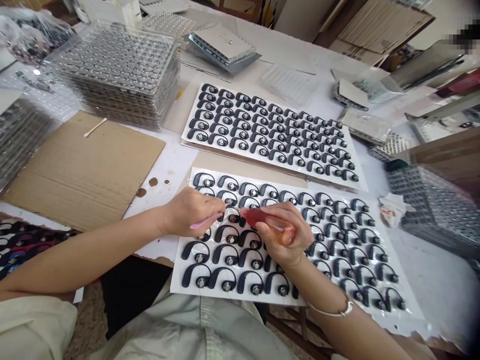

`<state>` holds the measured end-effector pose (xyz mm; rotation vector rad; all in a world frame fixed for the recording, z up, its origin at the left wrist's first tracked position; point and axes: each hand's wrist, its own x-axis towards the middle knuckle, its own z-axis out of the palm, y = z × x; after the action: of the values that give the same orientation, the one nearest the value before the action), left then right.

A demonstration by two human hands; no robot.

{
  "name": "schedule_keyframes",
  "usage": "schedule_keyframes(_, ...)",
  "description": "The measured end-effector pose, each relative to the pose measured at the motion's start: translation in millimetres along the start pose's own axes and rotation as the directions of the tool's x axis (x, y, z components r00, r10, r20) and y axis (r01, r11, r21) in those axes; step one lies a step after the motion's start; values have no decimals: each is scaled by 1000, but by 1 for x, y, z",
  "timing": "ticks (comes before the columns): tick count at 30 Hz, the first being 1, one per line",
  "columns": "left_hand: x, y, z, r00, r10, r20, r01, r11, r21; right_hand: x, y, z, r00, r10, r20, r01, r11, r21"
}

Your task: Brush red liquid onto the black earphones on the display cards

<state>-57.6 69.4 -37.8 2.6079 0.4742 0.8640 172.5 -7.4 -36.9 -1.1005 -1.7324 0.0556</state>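
Observation:
My left hand (197,210) is closed around a thin pink stick (205,221), its fingertips low over the near white sheet (175,286). My right hand (290,237) grips a squeeze bottle (275,226) of orange-red liquid. The bottle's red tip points left, close to my left fingertips and an earpiece there. Rows of black hook-shaped earpieces (227,254) with round silvery ends cover the sheet. What lies right under my fingers is partly hidden.
Beyond lies a second sheet (186,137) of similar earpieces. To the left are brown cardboard (75,170) with a cotton swab (95,127) on it and a tall stack of clear trays (120,75). More clear trays (438,210) and a crumpled tissue (393,210) stand right.

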Motion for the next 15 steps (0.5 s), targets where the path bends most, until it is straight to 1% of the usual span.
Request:
schedule_keyframes(5,2,-2,-5,999,-35,0,35,991,-128,0,1,1,1000,2,-8,-2,999,37)
schedule_keyframes(9,3,-4,-6,999,-54,7,54,985,-166,0,2,1,1000,-11,-2,11,999,43)
schedule_keyframes(15,2,-7,-6,997,-72,11,73,975,-210,-1,2,1,1000,2,3,-2,1000,22)
